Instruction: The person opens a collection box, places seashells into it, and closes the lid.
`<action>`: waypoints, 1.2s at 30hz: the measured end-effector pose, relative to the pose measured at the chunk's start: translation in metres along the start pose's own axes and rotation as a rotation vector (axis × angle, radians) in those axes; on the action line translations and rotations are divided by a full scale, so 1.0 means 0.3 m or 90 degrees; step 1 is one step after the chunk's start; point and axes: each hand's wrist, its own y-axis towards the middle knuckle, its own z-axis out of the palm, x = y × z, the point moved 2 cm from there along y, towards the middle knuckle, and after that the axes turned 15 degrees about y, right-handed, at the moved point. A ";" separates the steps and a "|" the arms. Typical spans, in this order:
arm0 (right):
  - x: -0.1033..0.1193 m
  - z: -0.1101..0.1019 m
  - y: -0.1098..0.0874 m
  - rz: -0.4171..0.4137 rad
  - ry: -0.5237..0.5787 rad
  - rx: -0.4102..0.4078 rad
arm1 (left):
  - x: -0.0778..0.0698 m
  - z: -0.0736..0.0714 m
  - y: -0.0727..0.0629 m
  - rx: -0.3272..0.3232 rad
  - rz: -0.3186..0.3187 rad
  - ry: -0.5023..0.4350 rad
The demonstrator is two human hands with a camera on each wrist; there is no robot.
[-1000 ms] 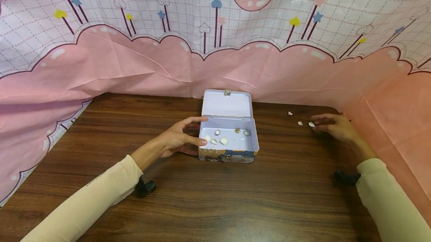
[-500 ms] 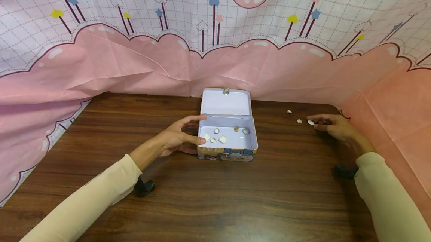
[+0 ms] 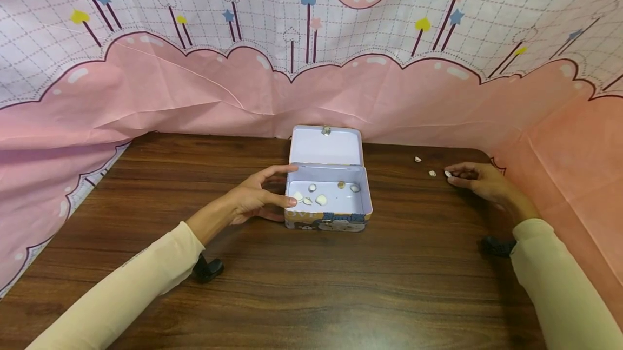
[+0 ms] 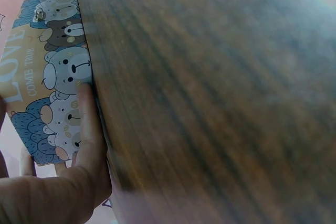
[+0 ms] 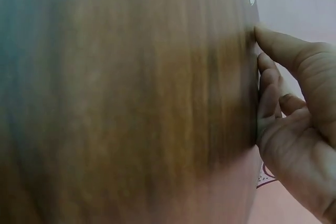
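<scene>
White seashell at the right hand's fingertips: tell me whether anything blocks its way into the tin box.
Another seashell lies on the table just left of the white seashell; beyond it rises the right wall of the tin box. Both look low enough to lift over. The open lid leaves the top uncovered.

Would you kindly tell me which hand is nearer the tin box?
Left: the left hand holds the tin box by its left side; the right hand is away to its right, at a shell.
</scene>
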 end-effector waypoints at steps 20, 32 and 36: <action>0.049 0.024 -0.023 -0.069 0.046 -0.094 | -0.002 -0.001 0.012 0.006 0.004 0.004; 0.111 0.064 -0.051 -0.098 0.082 -0.119 | 0.003 -0.002 0.006 0.002 0.001 0.002; 0.135 0.087 -0.056 -0.112 0.086 -0.114 | 0.005 -0.001 0.005 0.003 0.005 0.006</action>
